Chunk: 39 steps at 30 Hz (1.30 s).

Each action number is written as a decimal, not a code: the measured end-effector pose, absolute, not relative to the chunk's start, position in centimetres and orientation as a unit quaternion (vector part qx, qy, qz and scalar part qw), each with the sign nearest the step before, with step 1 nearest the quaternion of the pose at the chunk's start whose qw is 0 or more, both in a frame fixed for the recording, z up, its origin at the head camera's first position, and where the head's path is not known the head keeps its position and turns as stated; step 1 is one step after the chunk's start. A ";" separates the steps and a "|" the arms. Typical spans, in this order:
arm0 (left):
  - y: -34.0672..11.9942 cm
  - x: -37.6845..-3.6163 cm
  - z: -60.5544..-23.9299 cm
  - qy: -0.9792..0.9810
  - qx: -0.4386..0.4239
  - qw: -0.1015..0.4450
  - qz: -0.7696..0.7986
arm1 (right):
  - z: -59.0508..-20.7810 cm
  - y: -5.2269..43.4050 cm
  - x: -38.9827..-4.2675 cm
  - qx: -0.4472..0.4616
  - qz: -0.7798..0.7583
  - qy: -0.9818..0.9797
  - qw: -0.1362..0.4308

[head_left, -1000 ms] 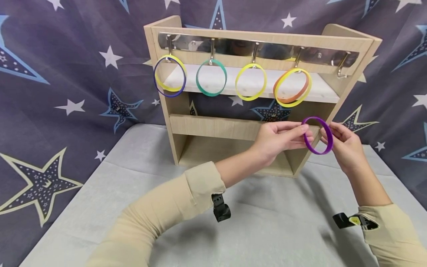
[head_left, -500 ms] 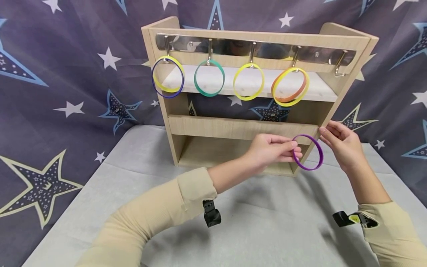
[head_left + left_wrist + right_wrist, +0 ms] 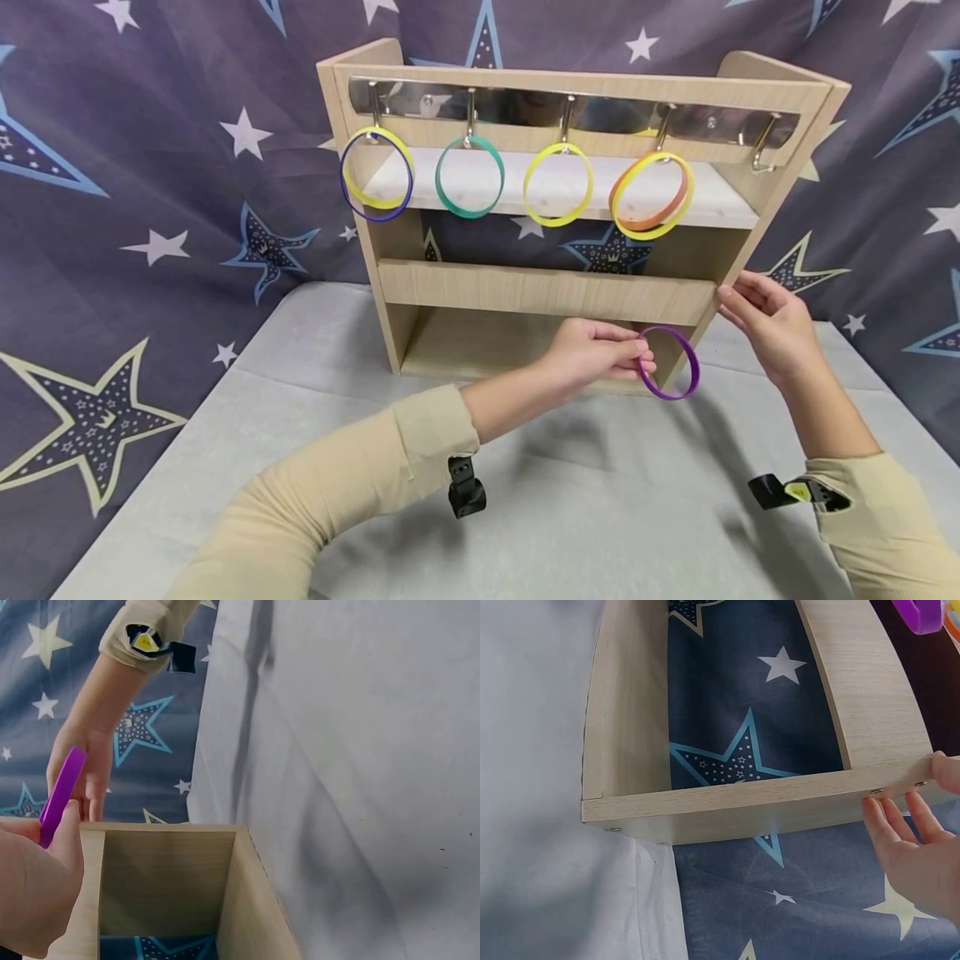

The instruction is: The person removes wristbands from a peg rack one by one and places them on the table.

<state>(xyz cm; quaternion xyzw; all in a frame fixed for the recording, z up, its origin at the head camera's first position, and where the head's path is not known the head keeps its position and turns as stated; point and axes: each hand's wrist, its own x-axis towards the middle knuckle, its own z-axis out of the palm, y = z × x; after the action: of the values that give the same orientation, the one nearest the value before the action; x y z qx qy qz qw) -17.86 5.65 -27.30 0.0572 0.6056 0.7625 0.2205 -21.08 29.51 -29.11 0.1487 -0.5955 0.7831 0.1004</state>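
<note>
Purple band (image 3: 693, 367): we see it before the lower right corner of the shelf (image 3: 547, 287), ring upright, opening towards us, its slightly longer axis leaning from upper left to lower right.
Left hand (image 3: 588, 354): we find thumb and fingers pinching the ring's left rim.
Right hand (image 3: 776, 329): we see it gripping the shelf's right side edge, thumb in front, fingertips against the outer face.
Hooks (image 3: 375, 104): along the shelf's top, from its left, we count yellow and dark blue bands (image 3: 384, 219) together, a green band (image 3: 471, 215), a lone yellow band (image 3: 558, 222), then yellow and orange bands (image 3: 645, 225).
</note>
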 end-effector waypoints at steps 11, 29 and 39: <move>5.6 -18.0 -27.9 0.604 0.038 0.230 0.762 | -29.1 29.7 -21.1 0.145 0.779 -0.603 0.092; 5.6 -18.2 -29.0 0.602 0.020 0.234 0.763 | -28.9 30.0 -21.1 0.141 0.769 -0.619 0.078; 6.0 -18.2 -30.9 0.608 -0.003 0.236 0.758 | -28.8 30.0 -21.1 0.148 0.770 -0.616 0.073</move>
<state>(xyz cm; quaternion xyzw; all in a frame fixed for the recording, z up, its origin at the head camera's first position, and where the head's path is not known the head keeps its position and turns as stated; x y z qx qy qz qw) -18.19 6.01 -30.94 -0.0033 0.6079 0.7581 0.2360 -21.11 30.04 -28.75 0.1480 -0.6158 0.7704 0.0725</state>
